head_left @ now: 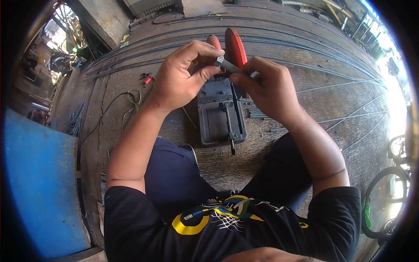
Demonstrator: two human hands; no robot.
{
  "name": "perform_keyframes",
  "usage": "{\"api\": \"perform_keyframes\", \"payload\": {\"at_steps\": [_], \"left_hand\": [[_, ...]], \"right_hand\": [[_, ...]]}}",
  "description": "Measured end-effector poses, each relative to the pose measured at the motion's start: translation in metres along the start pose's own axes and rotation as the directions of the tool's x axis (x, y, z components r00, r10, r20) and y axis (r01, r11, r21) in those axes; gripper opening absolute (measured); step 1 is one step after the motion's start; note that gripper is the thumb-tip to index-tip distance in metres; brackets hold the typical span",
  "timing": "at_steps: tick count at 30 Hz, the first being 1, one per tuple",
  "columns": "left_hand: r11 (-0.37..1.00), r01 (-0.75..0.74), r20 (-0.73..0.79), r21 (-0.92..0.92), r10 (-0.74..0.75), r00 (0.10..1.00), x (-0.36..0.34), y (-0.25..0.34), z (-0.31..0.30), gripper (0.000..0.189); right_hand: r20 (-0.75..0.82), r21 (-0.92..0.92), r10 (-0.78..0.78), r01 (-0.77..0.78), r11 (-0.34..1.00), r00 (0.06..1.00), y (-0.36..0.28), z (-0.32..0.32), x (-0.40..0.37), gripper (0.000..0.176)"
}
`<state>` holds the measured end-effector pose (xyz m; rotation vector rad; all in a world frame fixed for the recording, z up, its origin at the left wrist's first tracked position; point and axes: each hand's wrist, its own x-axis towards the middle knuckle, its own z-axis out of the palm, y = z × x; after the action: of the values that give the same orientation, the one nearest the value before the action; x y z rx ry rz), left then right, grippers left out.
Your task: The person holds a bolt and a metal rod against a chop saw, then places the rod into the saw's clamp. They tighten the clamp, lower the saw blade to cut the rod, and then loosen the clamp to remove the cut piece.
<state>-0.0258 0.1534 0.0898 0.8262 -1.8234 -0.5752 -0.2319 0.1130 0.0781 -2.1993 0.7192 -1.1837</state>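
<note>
A grey hex bolt (229, 66) with a threaded shank is held slantwise between my two hands, above a cut-off saw. My left hand (185, 74) has its thumb and fingers closed at the bolt's hex head. At the other end, my right hand (267, 87) pinches the shank between thumb and fingers, hiding its tip. Below them is the dark base of the cut-off saw (211, 126), with a clamp screw (229, 120) along it. Its red guard (236, 46) rises just behind the bolt.
Long thin metal rods (279, 36) stretch across the floor behind the saw. Short rods (257, 114) lie to its right. A cord (126, 98) and a red-handled tool (147, 80) are at left, with a blue panel (39, 183) nearer. A bicycle wheel (368, 203) stands at right.
</note>
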Motion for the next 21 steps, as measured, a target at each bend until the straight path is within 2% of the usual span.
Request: {"api": "perform_keyframes", "payload": {"at_steps": [4,6,8,11,13,14,16,17,19,21], "left_hand": [[0.99,0.013,0.009,-0.144,-0.012,1.0,0.001,0.007,0.0,0.023],[0.989,0.025,0.009,-0.144,-0.024,1.0,0.001,0.005,-0.004,0.023],[0.989,0.038,0.009,-0.145,-0.037,0.999,0.0,0.003,-0.004,0.023],[0.983,0.07,-0.028,-0.17,-0.076,0.997,0.001,0.008,0.004,0.028],[0.939,0.029,-0.09,-0.344,-0.064,0.994,0.005,0.02,0.011,0.031],[0.939,0.028,-0.093,-0.344,-0.064,0.994,0.006,0.021,0.013,0.031],[0.908,0.007,-0.19,-0.419,-0.095,0.977,0.007,0.022,0.016,0.027],[0.908,0.008,-0.19,-0.419,-0.096,0.977,0.005,0.019,0.013,0.027],[0.97,0.185,-0.077,-0.16,-0.199,0.977,0.0,0.012,0.002,0.029],[0.969,0.165,-0.039,-0.184,-0.175,0.984,0.001,0.01,-0.005,0.028]], "right_hand": [[-0.029,0.036,0.029,-0.028,0.999,0.999,-0.001,0.0,-0.001,0.025],[-0.038,0.026,0.014,-0.013,1.0,0.999,0.0,0.002,-0.001,0.025],[-0.056,0.015,-0.087,0.088,0.996,0.995,0.001,0.004,-0.001,0.024],[-0.064,0.011,-0.06,0.061,0.998,0.996,0.001,0.005,-0.001,0.025],[-0.066,0.026,-0.059,0.061,0.998,0.996,0.002,0.005,-0.001,0.025],[-0.067,0.043,-0.056,0.059,0.997,0.996,0.003,0.005,-0.001,0.025],[-0.058,0.057,-0.024,0.027,0.998,0.998,0.003,0.005,-0.001,0.025],[-0.051,0.071,0.009,-0.006,0.997,0.999,0.002,0.005,-0.001,0.026],[-0.034,0.07,0.006,-0.003,0.998,0.999,0.001,0.004,-0.002,0.027],[-0.015,0.067,0.0,0.001,0.998,1.0,0.0,0.004,-0.001,0.029]]}}
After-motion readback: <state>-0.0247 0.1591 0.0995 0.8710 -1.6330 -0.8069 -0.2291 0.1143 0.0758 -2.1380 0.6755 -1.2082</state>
